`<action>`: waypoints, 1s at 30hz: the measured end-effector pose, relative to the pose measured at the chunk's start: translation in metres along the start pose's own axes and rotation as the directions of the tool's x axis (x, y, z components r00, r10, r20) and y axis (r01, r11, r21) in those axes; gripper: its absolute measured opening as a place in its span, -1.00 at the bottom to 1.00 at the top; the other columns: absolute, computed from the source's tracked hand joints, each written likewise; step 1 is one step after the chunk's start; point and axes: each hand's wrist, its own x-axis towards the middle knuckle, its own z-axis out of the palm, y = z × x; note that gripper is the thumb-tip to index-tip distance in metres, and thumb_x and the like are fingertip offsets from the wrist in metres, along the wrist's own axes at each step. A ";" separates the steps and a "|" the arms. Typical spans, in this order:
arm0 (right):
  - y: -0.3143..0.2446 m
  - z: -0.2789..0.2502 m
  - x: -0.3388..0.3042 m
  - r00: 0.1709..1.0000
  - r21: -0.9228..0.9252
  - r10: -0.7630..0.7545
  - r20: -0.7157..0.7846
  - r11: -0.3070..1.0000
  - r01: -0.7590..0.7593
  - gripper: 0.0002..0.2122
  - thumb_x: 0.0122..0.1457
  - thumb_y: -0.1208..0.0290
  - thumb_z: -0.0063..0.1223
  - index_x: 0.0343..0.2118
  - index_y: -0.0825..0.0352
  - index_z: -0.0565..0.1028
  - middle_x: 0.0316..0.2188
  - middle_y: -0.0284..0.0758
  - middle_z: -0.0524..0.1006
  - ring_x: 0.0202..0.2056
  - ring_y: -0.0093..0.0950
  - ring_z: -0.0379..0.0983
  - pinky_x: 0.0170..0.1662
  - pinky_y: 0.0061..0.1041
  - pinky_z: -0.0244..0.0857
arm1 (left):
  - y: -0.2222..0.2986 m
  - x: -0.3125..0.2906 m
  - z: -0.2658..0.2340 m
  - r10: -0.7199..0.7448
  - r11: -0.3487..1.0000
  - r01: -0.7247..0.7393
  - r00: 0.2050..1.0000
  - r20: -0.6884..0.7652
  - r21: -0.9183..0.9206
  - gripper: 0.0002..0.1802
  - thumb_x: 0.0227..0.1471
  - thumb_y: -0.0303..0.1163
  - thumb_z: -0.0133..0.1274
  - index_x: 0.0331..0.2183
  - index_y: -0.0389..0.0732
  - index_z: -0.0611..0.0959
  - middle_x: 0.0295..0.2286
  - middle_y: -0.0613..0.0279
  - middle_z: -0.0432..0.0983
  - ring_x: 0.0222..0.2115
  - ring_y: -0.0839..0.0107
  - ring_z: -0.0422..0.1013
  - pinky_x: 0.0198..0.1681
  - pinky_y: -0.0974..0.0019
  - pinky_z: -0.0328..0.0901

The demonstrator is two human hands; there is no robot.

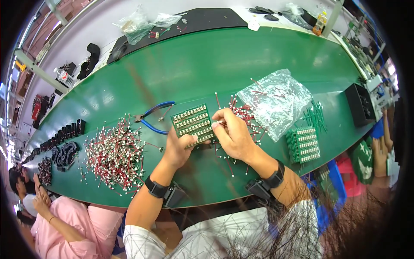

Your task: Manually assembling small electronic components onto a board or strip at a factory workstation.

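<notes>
My left hand [176, 149] grips a green circuit board panel [192, 121] by its lower left side, thumb on its front face. Rows of small pale components cover the panel, which is tilted up off the green table. Close against its right edge is my right hand [235, 136], thumb and forefinger pinched together. Whatever sits between those fingertips is too small to make out. Behind the right hand lie red and white wires with white connectors [243, 113]. Cutting pliers with blue handles [154, 128] rest just left of the panel.
A large heap of red and white connector wires [114, 155] lies left. On the right are a clear plastic bag [276, 99], stacked circuit panels [304, 144], green strips [316, 117] and a black bin [360, 105]. A person in pink [77, 220] sits at left.
</notes>
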 end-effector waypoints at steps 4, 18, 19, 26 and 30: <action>-0.002 -0.003 0.001 0.996 0.000 0.086 0.018 0.996 -0.086 -0.83 0.23 0.51 -0.10 -0.16 0.45 0.35 -0.47 -0.25 0.45 -0.44 -0.54 0.40 -0.35 -0.50 0.29 | 0.004 -0.002 0.003 -0.051 0.994 0.059 0.995 0.080 -0.097 -0.20 -0.15 -0.41 0.06 0.17 -0.31 0.21 -0.05 0.01 0.42 -0.09 0.15 0.46 -0.12 0.09 0.48; 0.003 -0.002 0.001 0.991 0.105 0.115 0.076 0.987 -0.122 -0.89 0.25 0.61 -0.16 -0.18 0.44 0.34 -0.39 -0.29 0.49 -0.36 -0.59 0.48 -0.25 -0.58 0.39 | 0.003 -0.003 0.001 -0.044 0.997 0.051 0.991 0.128 -0.058 -0.14 -0.19 -0.37 0.05 0.20 -0.31 0.18 -0.05 0.01 0.43 -0.06 0.17 0.44 -0.11 0.12 0.48; 0.001 -0.002 0.002 0.992 0.090 0.105 0.075 0.990 -0.112 -0.90 0.26 0.62 -0.16 -0.19 0.44 0.35 -0.40 -0.29 0.50 -0.36 -0.59 0.48 -0.25 -0.58 0.40 | 0.002 -0.003 -0.001 -0.043 0.997 0.051 0.991 0.126 -0.058 -0.14 -0.19 -0.37 0.05 0.20 -0.31 0.18 -0.05 0.01 0.43 -0.06 0.17 0.44 -0.11 0.12 0.48; 0.006 0.000 0.002 0.999 0.147 0.051 -0.006 0.988 -0.050 -0.92 0.28 0.59 -0.12 -0.21 0.44 0.37 -0.46 -0.30 0.53 -0.39 -0.58 0.50 -0.29 -0.58 0.41 | 0.001 -0.003 0.000 -0.013 0.999 0.008 0.991 0.132 0.041 -0.10 -0.19 -0.36 0.08 0.22 -0.31 0.16 -0.03 0.03 0.44 -0.05 0.24 0.43 -0.12 0.22 0.45; 0.003 -0.001 0.001 0.997 0.098 0.078 0.016 0.992 -0.079 -0.93 0.27 0.58 -0.08 -0.24 0.44 0.38 -0.45 -0.29 0.54 -0.40 -0.59 0.51 -0.28 -0.58 0.44 | 0.003 -0.008 0.004 0.010 0.990 -0.032 0.988 0.152 0.137 -0.11 -0.18 -0.44 0.09 0.23 -0.32 0.17 -0.02 0.08 0.43 -0.04 0.31 0.42 -0.08 0.26 0.42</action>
